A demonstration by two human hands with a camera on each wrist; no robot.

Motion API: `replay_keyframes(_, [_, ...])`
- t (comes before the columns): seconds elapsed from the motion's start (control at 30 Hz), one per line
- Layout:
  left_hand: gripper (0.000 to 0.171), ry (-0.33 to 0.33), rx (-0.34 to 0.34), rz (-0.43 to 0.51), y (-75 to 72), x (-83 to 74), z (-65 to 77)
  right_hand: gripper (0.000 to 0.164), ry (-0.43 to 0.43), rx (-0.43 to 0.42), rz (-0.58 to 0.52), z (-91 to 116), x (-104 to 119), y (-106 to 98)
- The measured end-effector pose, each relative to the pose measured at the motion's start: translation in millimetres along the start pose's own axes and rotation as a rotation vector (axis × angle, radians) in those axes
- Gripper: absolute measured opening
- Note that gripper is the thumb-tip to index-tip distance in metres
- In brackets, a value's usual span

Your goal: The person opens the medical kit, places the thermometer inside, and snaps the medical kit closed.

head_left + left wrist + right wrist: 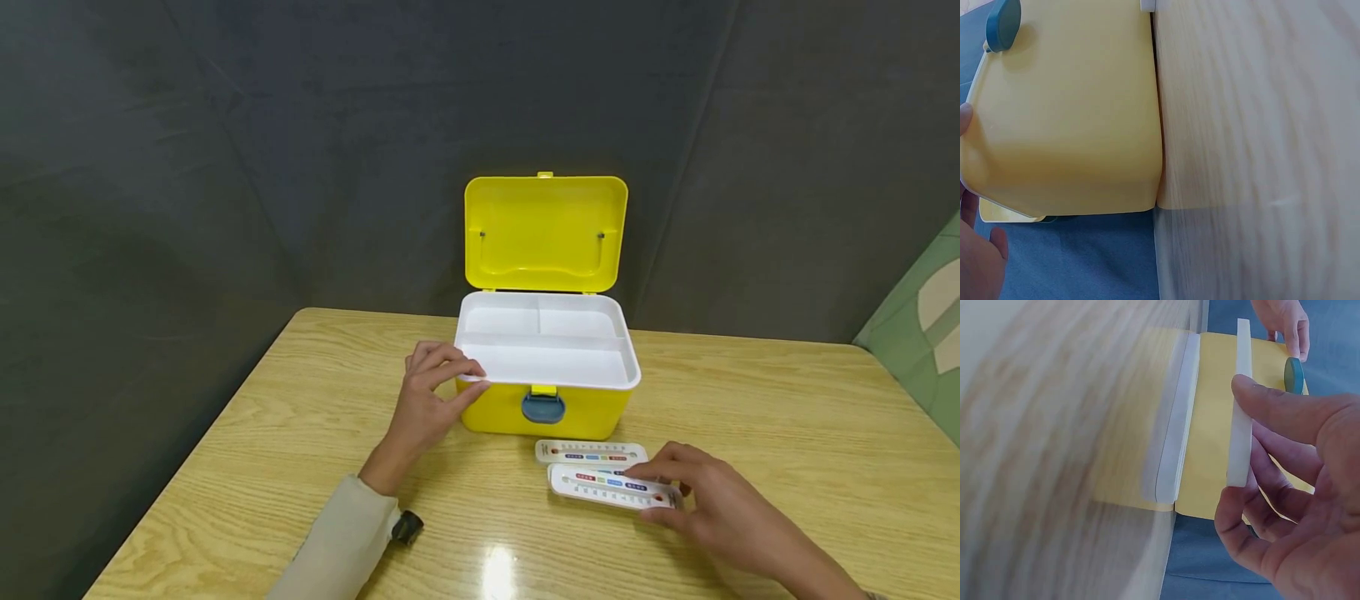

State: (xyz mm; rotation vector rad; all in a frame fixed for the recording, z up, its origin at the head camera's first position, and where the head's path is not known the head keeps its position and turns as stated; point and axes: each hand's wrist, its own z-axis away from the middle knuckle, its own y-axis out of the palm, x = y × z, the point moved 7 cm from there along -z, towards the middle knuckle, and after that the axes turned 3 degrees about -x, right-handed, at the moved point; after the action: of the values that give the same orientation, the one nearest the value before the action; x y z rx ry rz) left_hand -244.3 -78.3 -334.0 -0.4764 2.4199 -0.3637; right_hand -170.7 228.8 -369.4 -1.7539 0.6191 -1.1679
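A yellow storage box stands with its lid raised, and a white divided tray fills its top. My left hand pinches the rim at the box's front left corner, thumb in front and fingertips over the edge. In my right hand is a white thermometer, gripped by its right end between thumb and fingers. The right wrist view shows this thermometer raised off the table. Behind it another white thermometer lies on the table, close to the box front.
A blue-grey latch hangs on the box front. The wood-grain table extends to both sides, with a dark cloth wall behind it. A green patterned surface is at the far right.
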Motion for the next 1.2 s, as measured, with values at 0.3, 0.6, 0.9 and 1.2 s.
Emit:
replay_keyframes(0.3, [0.014,0.034,-0.016,0.013,0.5,-1.1,0.4,0.039,0.052,0.028,-0.012,-2.0,-3.3,-2.4])
replay_keyframes(0.6, [0.013,0.025,-0.013,0.002,-0.5,-1.7,1.2,0.038,0.007,0.006,-0.027,-5.1,-2.3,-10.4])
replay_keyframes(0.9, [0.013,0.045,-0.016,-0.005,-1.7,-2.8,-1.6,0.042,-0.028,-0.061,-0.013,-9.7,8.4,-23.3])
replay_keyframes(1.2, [0.013,0.032,-0.005,0.003,1.9,-1.0,-1.5,0.045,-0.100,-0.127,-0.028,-15.0,26.1,-35.5])
